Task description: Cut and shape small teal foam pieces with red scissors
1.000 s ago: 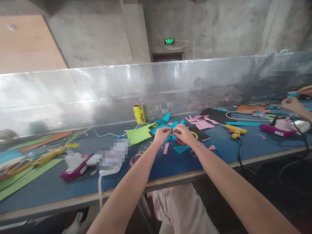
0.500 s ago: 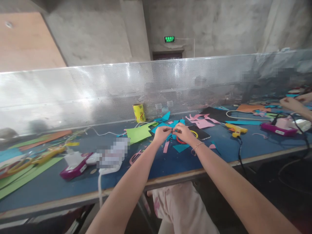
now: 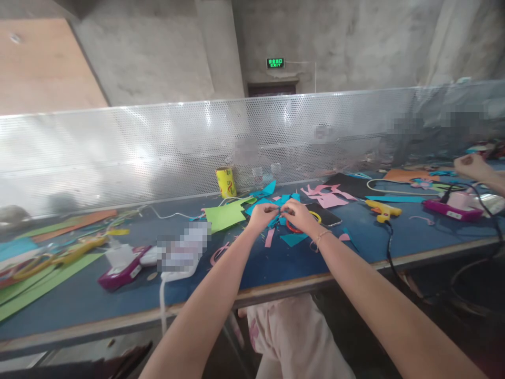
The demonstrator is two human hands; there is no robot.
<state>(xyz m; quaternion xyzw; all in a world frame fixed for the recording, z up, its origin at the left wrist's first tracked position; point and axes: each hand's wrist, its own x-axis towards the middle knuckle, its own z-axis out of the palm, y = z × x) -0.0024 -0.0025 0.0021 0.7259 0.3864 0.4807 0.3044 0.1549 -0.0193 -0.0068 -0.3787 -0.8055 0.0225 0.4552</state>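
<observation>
Head view: both hands out over the blue table, meeting at its middle. Plenty cut already (pink shapes, a green sheet, blue scraps strewn about), yet the small blue paper piece clearly unfinished, judging by the fiddling. Left hand curled, fingertips pinched on the piece's left end. Right hand mirrored, thumb and forefinger nipped tight on the right end; other fingers folded in. Piece held just above the tabletop, red ring beneath. Yellow glue gun idle off right, well apart. Co-worker's hand at far right.
</observation>
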